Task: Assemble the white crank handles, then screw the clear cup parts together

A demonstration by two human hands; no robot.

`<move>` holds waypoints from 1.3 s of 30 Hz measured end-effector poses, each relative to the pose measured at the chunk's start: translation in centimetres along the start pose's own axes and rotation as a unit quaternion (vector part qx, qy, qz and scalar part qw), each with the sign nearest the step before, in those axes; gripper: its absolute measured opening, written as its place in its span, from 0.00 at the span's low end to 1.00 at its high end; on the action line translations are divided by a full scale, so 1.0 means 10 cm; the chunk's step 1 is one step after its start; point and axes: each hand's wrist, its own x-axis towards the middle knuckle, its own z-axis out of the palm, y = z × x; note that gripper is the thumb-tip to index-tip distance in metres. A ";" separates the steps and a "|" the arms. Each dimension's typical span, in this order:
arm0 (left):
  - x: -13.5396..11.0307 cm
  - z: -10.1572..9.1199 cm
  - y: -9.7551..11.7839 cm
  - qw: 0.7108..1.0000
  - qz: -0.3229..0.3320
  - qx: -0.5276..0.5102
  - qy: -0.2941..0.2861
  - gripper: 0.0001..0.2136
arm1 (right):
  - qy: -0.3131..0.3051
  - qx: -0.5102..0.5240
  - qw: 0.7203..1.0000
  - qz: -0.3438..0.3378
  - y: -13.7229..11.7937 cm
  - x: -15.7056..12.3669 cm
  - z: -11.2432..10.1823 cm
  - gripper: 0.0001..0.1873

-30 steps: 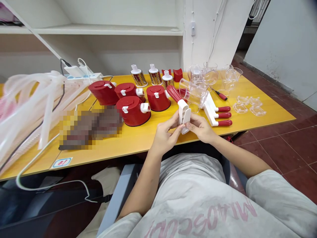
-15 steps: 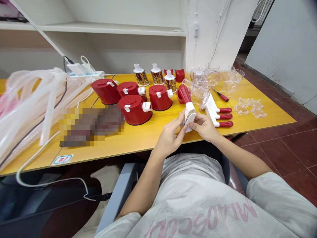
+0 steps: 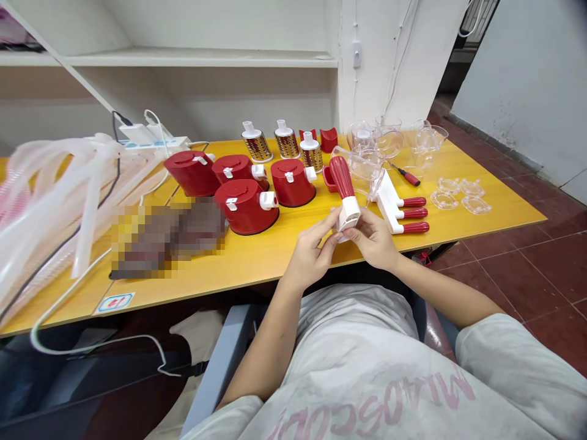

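Note:
Both my hands hold a red-gripped white plastic handle [image 3: 345, 189] above the front of the yellow table [image 3: 275, 256]. Its red grip points up and away from me. My left hand [image 3: 312, 244] pinches the white end from the left, and my right hand [image 3: 372, 237] holds it from the right. Just beyond the hands stand three more red grips on white pieces [image 3: 394, 211]. Several red rotary grater bodies [image 3: 288, 182] stand to the left, and three metal grater drums with white tops [image 3: 257, 144] stand behind them.
Clear plastic cups [image 3: 367, 146], clear rings [image 3: 444, 200] and a red-handled screwdriver [image 3: 407, 175] lie at the far right. A heap of translucent tubing [image 3: 68, 189] and a power strip [image 3: 153, 140] occupy the left. A pixelated patch [image 3: 169, 238] hides part of the table.
The handle has turned in my hands, its red grip swinging from leaning left to nearly upright. My hands have stayed close to the same place.

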 end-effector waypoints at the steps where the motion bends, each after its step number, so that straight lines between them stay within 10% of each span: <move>1: -0.01 -0.01 -0.02 1.000 -0.015 -0.017 0.006 0.27 | -0.010 -0.002 1.000 -0.004 0.00 0.00 0.00 0.28; 39: 0.12 0.06 0.03 0.954 -0.150 -0.247 0.076 0.34 | -0.066 0.046 0.995 0.054 0.01 0.14 -0.07 0.39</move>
